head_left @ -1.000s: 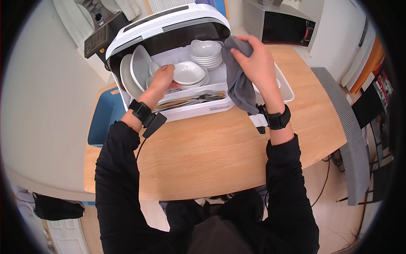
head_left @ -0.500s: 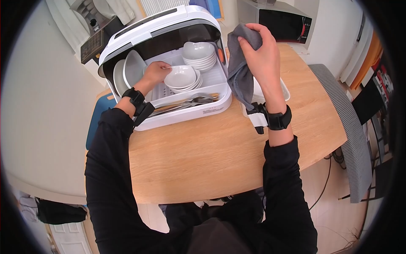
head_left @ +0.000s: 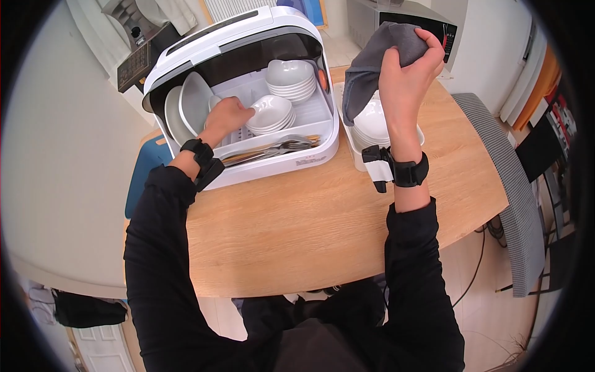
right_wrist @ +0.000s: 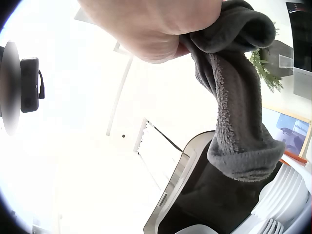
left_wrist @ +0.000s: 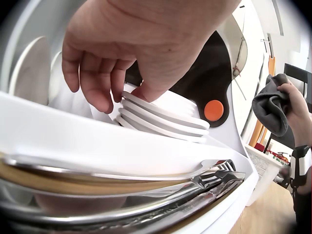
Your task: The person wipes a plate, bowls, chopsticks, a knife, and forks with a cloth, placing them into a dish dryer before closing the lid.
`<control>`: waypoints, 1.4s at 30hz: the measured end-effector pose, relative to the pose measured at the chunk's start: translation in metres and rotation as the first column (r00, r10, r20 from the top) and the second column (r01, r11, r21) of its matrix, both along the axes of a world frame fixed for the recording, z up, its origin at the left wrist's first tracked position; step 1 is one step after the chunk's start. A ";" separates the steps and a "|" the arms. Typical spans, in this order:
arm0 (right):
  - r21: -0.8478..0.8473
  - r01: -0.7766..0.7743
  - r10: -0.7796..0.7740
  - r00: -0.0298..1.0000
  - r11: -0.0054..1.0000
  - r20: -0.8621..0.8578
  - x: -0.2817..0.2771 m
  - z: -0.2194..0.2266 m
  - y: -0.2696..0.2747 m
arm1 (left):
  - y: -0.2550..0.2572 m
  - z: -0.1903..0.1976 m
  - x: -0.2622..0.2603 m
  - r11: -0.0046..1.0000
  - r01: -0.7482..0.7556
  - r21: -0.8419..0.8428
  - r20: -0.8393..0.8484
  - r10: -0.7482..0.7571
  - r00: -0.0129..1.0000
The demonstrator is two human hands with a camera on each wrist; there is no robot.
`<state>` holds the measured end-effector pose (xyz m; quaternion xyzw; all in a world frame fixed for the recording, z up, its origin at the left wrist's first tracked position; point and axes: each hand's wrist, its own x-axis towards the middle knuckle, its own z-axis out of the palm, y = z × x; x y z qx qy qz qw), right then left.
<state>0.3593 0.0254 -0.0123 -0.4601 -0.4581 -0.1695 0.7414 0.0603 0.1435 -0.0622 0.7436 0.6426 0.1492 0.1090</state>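
Note:
My left hand reaches into a white dish-drying cabinet with its lid raised. Thumb and fingertip pinch the rim of the top white bowl of the front stack, close to the plates. Behind it stands a second stack of bowls. White plates lean upright at the left. A grey cloth hangs from my right hand, which grips it above a white basket holding more white bowls. In the right wrist view the cloth drapes down in folds.
Forks and other cutlery lie in the cabinet's front trough. To the left is a blue bin; a microwave stands at the back right. The wooden table extends in front, with a cushioned bench at right.
My right hand has risen and moved right with the cloth, uncovering bowls in the basket. My left hand stays at the front stack, where the top bowl now lies more in line with those beneath.

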 end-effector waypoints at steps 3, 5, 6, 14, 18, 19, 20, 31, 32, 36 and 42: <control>-0.018 -0.044 0.044 0.999 0.999 -0.016 -0.003 0.001 -0.002 | -0.005 0.001 0.000 1.000 0.004 -0.004 -0.021 -0.005 1.000; -0.014 -0.051 0.051 0.999 0.999 0.003 -0.004 0.000 -0.002 | -0.011 0.002 0.002 1.000 -0.010 -0.006 -0.034 0.010 0.999; -0.012 -0.056 0.056 0.998 0.998 0.012 -0.005 0.000 -0.002 | -0.012 0.002 0.002 1.000 -0.018 -0.006 -0.040 0.018 0.999; -0.055 -0.216 0.219 0.975 0.975 0.042 -0.023 -0.003 0.000 | -0.031 0.002 0.008 0.928 0.119 0.352 0.267 -0.222 0.938; -0.077 -0.523 0.522 0.852 0.849 -0.029 -0.049 -0.010 0.004 | -0.083 0.016 0.041 0.876 0.224 0.427 0.572 -0.454 0.683; -0.086 -0.605 0.602 0.796 0.792 -0.055 -0.057 -0.011 0.003 | -0.095 0.017 0.048 0.893 0.240 0.382 0.659 -0.445 0.606; -0.114 -0.630 0.628 0.776 0.768 -0.054 -0.064 -0.015 0.004 | -0.108 0.017 0.054 0.904 0.261 0.338 0.738 -0.427 0.522; -0.356 -0.920 0.854 0.314 0.165 -0.415 -0.087 -0.014 -0.017 | -0.136 -0.005 0.032 0.951 -0.074 0.300 0.924 -0.270 0.270; -0.386 -0.909 0.859 0.317 0.155 -0.402 -0.088 -0.013 -0.020 | -0.134 -0.007 0.029 0.951 -0.091 0.296 0.931 -0.265 0.252; -0.426 -0.870 0.849 0.408 0.249 -0.337 -0.091 -0.017 -0.018 | -0.136 -0.004 0.024 0.951 -0.055 0.304 0.914 -0.275 0.299; -0.419 -0.881 0.822 0.400 0.221 -0.405 -0.085 -0.015 -0.016 | -0.141 0.020 0.005 0.949 0.296 0.104 0.994 -0.087 -0.069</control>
